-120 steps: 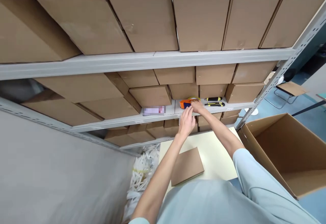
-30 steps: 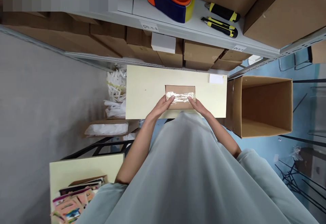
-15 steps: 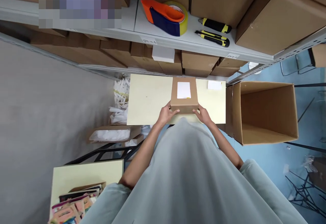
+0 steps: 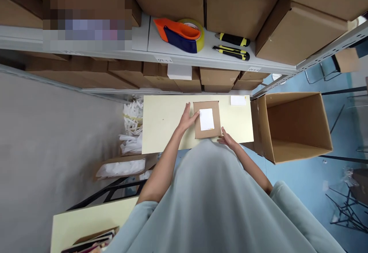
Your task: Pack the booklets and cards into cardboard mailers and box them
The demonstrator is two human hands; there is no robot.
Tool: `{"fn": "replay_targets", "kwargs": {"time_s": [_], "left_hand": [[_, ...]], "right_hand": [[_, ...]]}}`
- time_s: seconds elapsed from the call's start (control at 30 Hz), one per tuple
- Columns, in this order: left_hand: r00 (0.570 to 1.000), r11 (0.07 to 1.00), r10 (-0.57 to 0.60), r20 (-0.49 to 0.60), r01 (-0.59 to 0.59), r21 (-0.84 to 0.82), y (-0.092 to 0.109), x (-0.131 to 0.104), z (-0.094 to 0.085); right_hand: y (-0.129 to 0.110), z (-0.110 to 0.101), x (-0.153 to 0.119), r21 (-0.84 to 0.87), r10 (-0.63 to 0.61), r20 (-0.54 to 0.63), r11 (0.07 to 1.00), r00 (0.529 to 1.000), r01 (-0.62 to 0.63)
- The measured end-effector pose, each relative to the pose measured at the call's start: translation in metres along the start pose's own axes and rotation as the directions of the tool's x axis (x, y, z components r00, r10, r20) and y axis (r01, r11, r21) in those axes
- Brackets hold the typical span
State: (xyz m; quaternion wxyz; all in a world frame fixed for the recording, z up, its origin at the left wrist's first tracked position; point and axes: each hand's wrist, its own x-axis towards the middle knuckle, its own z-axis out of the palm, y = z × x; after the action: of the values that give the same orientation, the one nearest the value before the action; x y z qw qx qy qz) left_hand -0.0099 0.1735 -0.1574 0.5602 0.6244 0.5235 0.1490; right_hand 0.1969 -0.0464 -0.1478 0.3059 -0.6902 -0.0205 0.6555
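A small brown cardboard box (image 4: 217, 120) lies on the pale yellow table (image 4: 163, 130) in front of me. On its top is a white label (image 4: 207, 119). My left hand (image 4: 187, 119) is open at the box's left side, fingers stretched and the thumb over the label's upper left edge. Near the lower right corner of the box is my right hand (image 4: 227, 138), open with its fingers apart. Neither hand grips the box. A white slip (image 4: 238, 100) lies at the table's back right corner.
A tape dispenser (image 4: 181, 34) and two box cutters (image 4: 232, 39) lie on the shelf (image 4: 212, 58) above. A large open carton (image 4: 296, 126) stands to the right. White packing material (image 4: 133, 119) is at the left, and a second table (image 4: 94, 216) stands lower left.
Both hands have let go of the box's near end, and it now lies flatter on the table. My left hand has moved up along its left side. The view has shifted slightly.
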Motion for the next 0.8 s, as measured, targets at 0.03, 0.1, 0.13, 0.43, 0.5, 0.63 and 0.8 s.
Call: {"fn": "replay_targets", "kwargs": {"time_s": [0.03, 0.1, 0.13, 0.43, 0.5, 0.63, 0.8], "left_hand": [[0.998, 0.996, 0.057, 0.002, -0.057, 0.071, 0.012, 0.016, 0.001], [0.991, 0.970, 0.123, 0.058, -0.132, 0.205, 0.034, 0.041, 0.004], [0.987, 0.955, 0.134, 0.089, -0.152, 0.254, 0.042, 0.048, 0.005], [0.998, 0.956, 0.054, 0.014, -0.056, 0.288, 0.038, -0.006, -0.032], [0.997, 0.979, 0.054, 0.053, -0.063, 0.195, 0.029, -0.024, -0.035], [0.998, 0.989, -0.057, 0.033, 0.052, 0.135, 0.009, -0.045, -0.019], [0.981, 0.979, -0.168, -0.100, 0.178, 0.095, -0.005, -0.050, 0.011]], "right_hand": [[-0.003, 0.005, 0.000, 0.090, 0.045, 0.038, 0.995, 0.998, -0.048], [-0.008, 0.013, -0.001, 0.233, 0.081, 0.079, 0.968, 0.994, -0.097], [-0.012, 0.016, -0.002, 0.278, 0.081, 0.063, 0.956, 0.995, -0.096], [-0.061, -0.008, -0.018, 0.027, -0.355, -0.224, 0.929, 0.908, 0.370], [-0.071, -0.013, -0.019, -0.075, -0.541, -0.165, 0.841, 0.825, 0.536], [-0.077, -0.018, -0.014, -0.316, -0.633, -0.157, 0.759, 0.758, 0.568], [-0.064, -0.029, -0.001, -0.318, -0.567, -0.111, 0.798, 0.816, 0.511]]}}
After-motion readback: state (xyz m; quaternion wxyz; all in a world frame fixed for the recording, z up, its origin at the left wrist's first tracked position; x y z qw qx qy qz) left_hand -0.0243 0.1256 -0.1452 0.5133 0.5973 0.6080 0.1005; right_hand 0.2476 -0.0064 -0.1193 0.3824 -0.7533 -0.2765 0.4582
